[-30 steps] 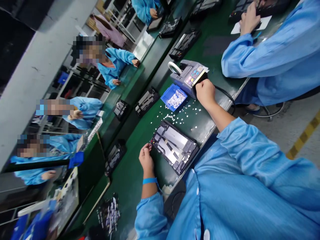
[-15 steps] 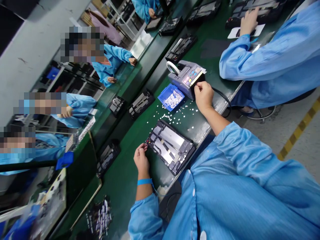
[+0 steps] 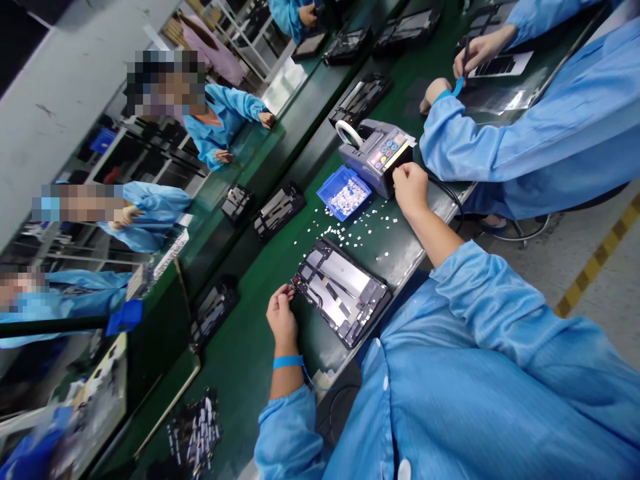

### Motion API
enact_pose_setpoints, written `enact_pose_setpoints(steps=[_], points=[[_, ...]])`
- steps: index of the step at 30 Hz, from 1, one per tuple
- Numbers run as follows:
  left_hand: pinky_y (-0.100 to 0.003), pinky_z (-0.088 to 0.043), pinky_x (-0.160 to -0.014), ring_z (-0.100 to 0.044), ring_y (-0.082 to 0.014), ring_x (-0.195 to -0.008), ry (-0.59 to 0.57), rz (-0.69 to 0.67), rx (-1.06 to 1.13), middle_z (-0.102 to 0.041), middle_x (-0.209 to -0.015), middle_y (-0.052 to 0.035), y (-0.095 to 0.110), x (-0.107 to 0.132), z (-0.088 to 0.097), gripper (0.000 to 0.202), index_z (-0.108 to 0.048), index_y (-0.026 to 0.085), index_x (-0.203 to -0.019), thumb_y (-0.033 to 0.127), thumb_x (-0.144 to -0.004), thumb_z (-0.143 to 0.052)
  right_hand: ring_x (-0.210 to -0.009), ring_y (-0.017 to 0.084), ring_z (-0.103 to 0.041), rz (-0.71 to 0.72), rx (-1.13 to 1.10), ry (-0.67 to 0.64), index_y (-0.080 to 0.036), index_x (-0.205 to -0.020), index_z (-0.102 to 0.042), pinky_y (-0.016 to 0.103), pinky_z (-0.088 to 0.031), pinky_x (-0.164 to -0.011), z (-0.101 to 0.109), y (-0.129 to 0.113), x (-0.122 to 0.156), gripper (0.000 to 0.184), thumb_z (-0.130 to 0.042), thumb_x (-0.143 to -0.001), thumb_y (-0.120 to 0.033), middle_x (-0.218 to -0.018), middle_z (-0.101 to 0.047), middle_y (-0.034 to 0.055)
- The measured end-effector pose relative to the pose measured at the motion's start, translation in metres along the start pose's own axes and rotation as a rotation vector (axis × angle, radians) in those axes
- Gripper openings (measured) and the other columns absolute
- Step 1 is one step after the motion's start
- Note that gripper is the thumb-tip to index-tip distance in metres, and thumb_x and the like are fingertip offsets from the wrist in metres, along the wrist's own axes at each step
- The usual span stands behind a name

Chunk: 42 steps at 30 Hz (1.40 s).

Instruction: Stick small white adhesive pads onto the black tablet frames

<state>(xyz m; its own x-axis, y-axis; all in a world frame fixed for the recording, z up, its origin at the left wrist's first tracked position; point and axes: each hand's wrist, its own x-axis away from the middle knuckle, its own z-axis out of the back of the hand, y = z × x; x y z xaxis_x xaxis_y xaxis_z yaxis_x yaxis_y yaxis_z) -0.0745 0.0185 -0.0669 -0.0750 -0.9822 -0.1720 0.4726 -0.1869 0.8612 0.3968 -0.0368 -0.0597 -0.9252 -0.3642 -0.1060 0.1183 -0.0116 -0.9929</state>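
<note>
An opened tablet chassis (image 3: 341, 291) lies on the green bench (image 3: 250, 360) in front of me, its inner parts facing up. My left hand (image 3: 281, 317) rests at its left corner with the fingers curled against the edge. My right hand (image 3: 410, 188) reaches to the front of a grey tape dispenser (image 3: 374, 155), fingers pinched at its outlet; whether a piece of tape is in them I cannot make out. A blue tray (image 3: 343, 192) of small white pieces sits beside the dispenser, and several white pieces (image 3: 350, 230) lie scattered on the bench.
More black chassis (image 3: 278, 210) ride the conveyor belt beyond my bench. A co-worker in blue (image 3: 525, 133) works at my right with a sheet (image 3: 500, 65). Other people in blue sit across the line. A tray of parts (image 3: 197, 430) lies near left.
My right hand has stayed at the dispenser's outlet, shifting slightly. My left hand has stayed on the chassis corner. The co-worker's arms at right have moved closer to the dispenser.
</note>
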Motion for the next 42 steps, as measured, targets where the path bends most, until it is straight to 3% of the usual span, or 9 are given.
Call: enact_pose_setpoints(steps=[6, 12, 18, 20, 27, 32, 37, 42], points=[[-0.034, -0.058, -0.09, -0.072, -0.0202, -0.098, -0.006, 0.004, -0.009, -0.075, -0.112, -0.0139, 0.001, 0.001, 0.001, 0.048, -0.071, 0.014, -0.118, 0.054, -0.097, -0.056, -0.069, 0.016, -0.061, -0.064, -0.162, -0.052, -0.023, -0.084, -0.055, 0.029, -0.049, -0.069, 0.007, 0.017, 0.005, 0.007, -0.05, -0.088, -0.022, -0.071, -0.056, -0.004], [-0.034, -0.057, -0.092, -0.072, -0.0194, -0.098, -0.015, 0.01, -0.01, -0.074, -0.112, -0.0128, 0.0, 0.002, 0.001, 0.046, -0.071, 0.014, -0.119, 0.052, -0.098, -0.055, -0.079, 0.016, -0.064, 0.034, -0.119, -0.039, -0.021, -0.098, -0.058, 0.031, -0.052, -0.077, 0.013, 0.012, 0.004, 0.014, -0.062, -0.085, -0.024, -0.088, -0.065, 0.0009], [-0.035, -0.057, -0.092, -0.072, -0.0199, -0.098, -0.01, 0.018, 0.014, -0.075, -0.11, -0.0125, -0.001, 0.001, 0.002, 0.044, -0.072, 0.015, -0.117, 0.052, -0.097, -0.058, -0.075, 0.016, -0.063, 0.075, -0.115, -0.075, -0.023, -0.086, -0.056, 0.03, -0.052, -0.074, 0.014, 0.006, 0.002, 0.008, -0.062, -0.087, -0.028, -0.08, -0.064, -0.0012], [-0.035, -0.057, -0.093, -0.072, -0.02, -0.098, -0.011, 0.016, 0.014, -0.075, -0.111, -0.0127, -0.001, 0.001, 0.002, 0.044, -0.072, 0.015, -0.117, 0.051, -0.097, -0.058, -0.073, 0.016, -0.064, 0.012, -0.174, -0.095, -0.023, -0.085, -0.057, 0.029, -0.051, -0.069, 0.014, 0.005, 0.002, 0.006, -0.061, -0.086, -0.026, -0.076, -0.063, -0.0022], [-0.034, -0.057, -0.092, -0.072, -0.0192, -0.097, -0.012, 0.026, -0.002, -0.075, -0.111, -0.0122, 0.0, 0.002, 0.002, 0.044, -0.071, 0.014, -0.117, 0.051, -0.097, -0.057, -0.062, 0.009, -0.062, -0.403, -0.55, -0.148, -0.022, -0.081, -0.054, 0.016, -0.041, -0.05, 0.013, -0.007, 0.005, 0.01, -0.063, -0.083, -0.025, -0.069, -0.06, -0.0058], [-0.033, -0.056, -0.091, -0.071, -0.0188, -0.097, -0.01, 0.024, 0.002, -0.075, -0.11, -0.0114, 0.0, 0.002, 0.002, 0.044, -0.071, 0.015, -0.117, 0.051, -0.096, -0.058, -0.056, 0.006, -0.056, -0.494, -0.63, -0.147, -0.021, -0.075, -0.054, 0.013, -0.038, -0.047, 0.017, -0.016, 0.005, 0.011, -0.062, -0.076, -0.013, -0.063, -0.059, -0.0064], [-0.033, -0.057, -0.091, -0.071, -0.019, -0.097, -0.007, 0.019, -0.027, -0.074, -0.112, -0.0123, 0.004, 0.002, 0.0, 0.044, -0.07, 0.014, -0.117, 0.051, -0.097, -0.055, -0.052, 0.006, -0.053, -0.579, -0.705, -0.163, -0.021, -0.07, -0.05, 0.014, -0.035, -0.045, 0.014, -0.024, 0.005, 0.016, -0.06, -0.077, -0.012, -0.059, -0.054, -0.0072], [-0.034, -0.058, -0.091, -0.072, -0.0198, -0.098, -0.002, 0.025, -0.048, -0.074, -0.112, -0.0129, 0.008, 0.003, -0.001, 0.045, -0.07, 0.014, -0.117, 0.051, -0.097, -0.055, -0.056, 0.006, -0.056, -0.543, -0.758, -0.146, -0.021, -0.075, -0.049, 0.014, -0.038, -0.048, 0.019, -0.024, 0.007, 0.014, -0.06, -0.081, -0.015, -0.064, -0.055, -0.0076]])
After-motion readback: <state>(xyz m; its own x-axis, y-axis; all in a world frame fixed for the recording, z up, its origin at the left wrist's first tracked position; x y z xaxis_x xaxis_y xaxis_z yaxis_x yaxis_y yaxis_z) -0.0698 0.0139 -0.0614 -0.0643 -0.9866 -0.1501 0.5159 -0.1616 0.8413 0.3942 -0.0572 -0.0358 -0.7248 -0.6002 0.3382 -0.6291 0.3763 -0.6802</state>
